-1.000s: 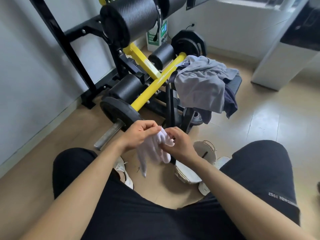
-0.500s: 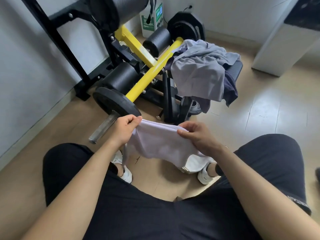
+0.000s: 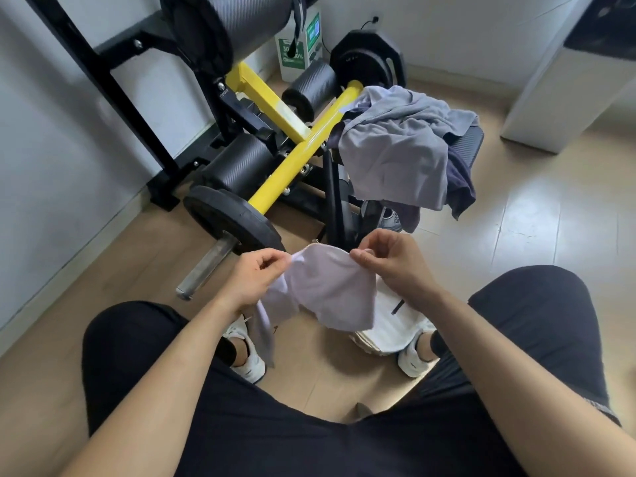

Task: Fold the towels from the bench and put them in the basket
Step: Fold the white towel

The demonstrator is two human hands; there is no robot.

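Observation:
I hold a small white towel [image 3: 332, 290] spread between both hands above my knees. My left hand [image 3: 256, 277] pinches its left top corner, and my right hand [image 3: 392, 261] pinches the right top edge. The cloth sags below, with a strip hanging down at the left. Under it on the floor stands a pale basket [image 3: 375, 346] with white cloth inside, mostly hidden by the towel. On the black bench [image 3: 469, 144] lies a heap of grey towels [image 3: 395, 153] with a dark cloth [image 3: 459, 187] beneath.
A yellow-framed weight machine [image 3: 292, 160] with black rollers and a weight plate [image 3: 229, 218] on a steel bar stands ahead at left. A white cabinet [image 3: 564, 98] is at the right. My knees in black shorts and white shoes flank the basket. Pale wood floor lies at right.
The towel was bunched between my hands, then opened out wide. Now my hands have come a little closer and the cloth sags between them.

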